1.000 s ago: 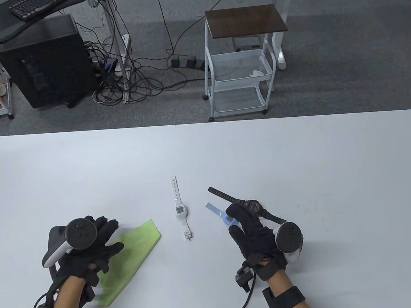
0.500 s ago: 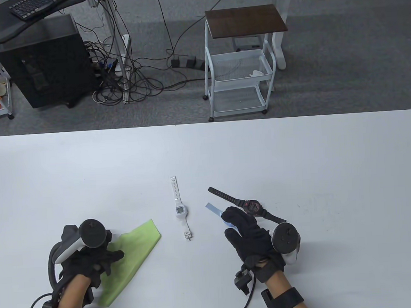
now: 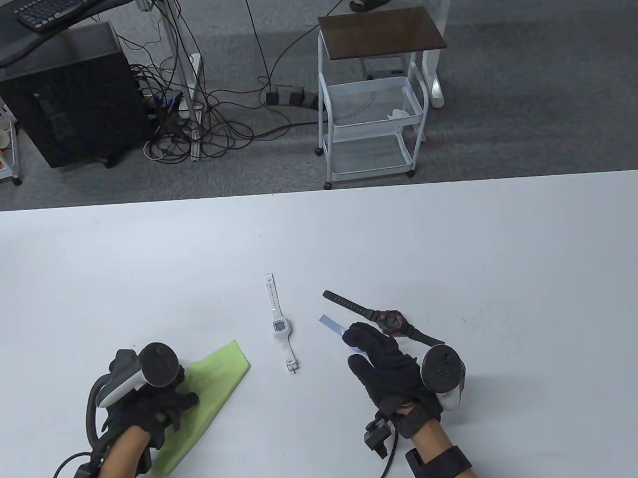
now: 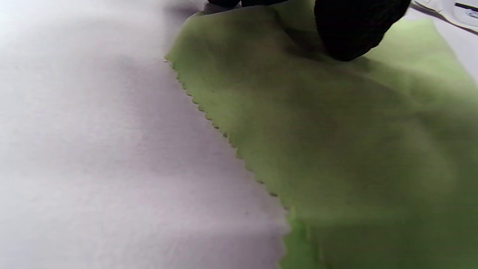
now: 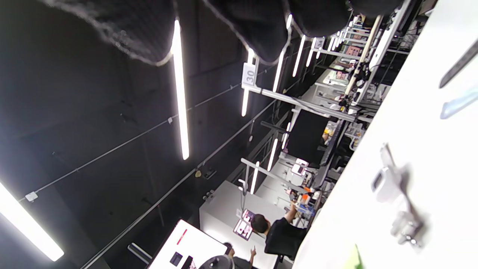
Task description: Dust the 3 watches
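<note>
Green cloth (image 3: 207, 395) with a pinked edge, flat on the white table (image 3: 459, 241), pressed under the left hand (image 3: 145, 409), fingers curled onto it. No readable brand on any watch; only a "30" sign (image 5: 249, 76) legible in the right wrist view. White watch (image 3: 279, 322) lying lengthwise away from the person. Black watch (image 3: 384, 320) running diagonally, far-left to near-right. Blue watch (image 3: 335, 327) parallel beside it, partly hidden under the right hand (image 3: 392, 369), fingers bent over its near end; actual grip impossible to tell.
</note>
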{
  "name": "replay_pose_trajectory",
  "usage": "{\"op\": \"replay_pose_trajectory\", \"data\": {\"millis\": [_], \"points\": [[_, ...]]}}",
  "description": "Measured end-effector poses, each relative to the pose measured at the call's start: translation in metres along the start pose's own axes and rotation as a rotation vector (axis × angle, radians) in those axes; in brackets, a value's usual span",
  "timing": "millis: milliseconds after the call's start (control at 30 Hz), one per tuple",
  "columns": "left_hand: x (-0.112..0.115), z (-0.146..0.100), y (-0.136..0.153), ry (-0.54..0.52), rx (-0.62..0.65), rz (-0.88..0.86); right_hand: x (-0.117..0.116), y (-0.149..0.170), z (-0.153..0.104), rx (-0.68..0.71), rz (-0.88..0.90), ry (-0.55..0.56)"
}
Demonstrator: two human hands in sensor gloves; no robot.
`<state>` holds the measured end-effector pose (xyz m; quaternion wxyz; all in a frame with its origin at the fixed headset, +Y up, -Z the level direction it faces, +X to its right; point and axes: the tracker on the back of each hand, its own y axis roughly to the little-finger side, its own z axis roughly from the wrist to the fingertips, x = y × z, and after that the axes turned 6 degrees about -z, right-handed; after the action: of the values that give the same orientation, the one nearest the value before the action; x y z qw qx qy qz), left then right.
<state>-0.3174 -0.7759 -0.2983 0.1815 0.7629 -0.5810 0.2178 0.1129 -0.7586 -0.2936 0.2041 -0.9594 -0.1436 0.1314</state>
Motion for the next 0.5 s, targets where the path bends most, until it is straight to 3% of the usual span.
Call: {"op": "replay_pose_trajectory", "data": {"millis": [500], "points": [[-0.0004,0.0016,-0.0009,-0.054,0.078,-0.050,-0.0017,0.0005,-0.0002,-0.019,-0.003,-0.011]]}}
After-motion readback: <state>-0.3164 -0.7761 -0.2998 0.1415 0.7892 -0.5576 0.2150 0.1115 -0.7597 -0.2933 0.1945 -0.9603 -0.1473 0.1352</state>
